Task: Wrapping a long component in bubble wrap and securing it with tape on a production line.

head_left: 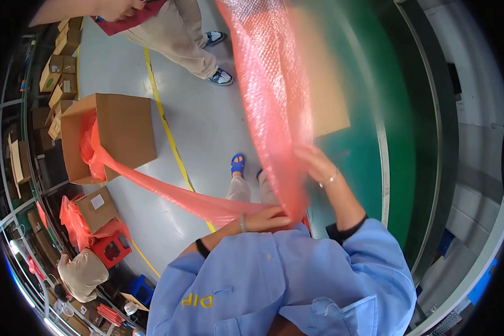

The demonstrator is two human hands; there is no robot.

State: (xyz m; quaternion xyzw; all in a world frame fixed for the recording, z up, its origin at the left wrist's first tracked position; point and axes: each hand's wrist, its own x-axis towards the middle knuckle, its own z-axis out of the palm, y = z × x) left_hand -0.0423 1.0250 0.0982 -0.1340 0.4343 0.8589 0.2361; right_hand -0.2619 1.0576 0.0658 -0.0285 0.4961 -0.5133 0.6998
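At the chest, the left hand (266, 220) lies over the red bubble wrap (271, 106); at one o'clock, the right hand (316, 162) extends its fingers against it. I can't tell whether either grips. The wrap stretches towards twelve and ten, into a carton (127, 129); a co-worker (168, 42) stands at eleven.

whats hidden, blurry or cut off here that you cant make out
All in the head view:
Far end of the pink bubble wrap: cut off by the top edge.
Right hand: fingers blurred, so their tips are unclear against the wrap.
Left side of the cardboard sheet: hidden behind the wrap.
Standing co-worker: upper body cut off by the top edge.
Depth of the big box: hidden by its walls.
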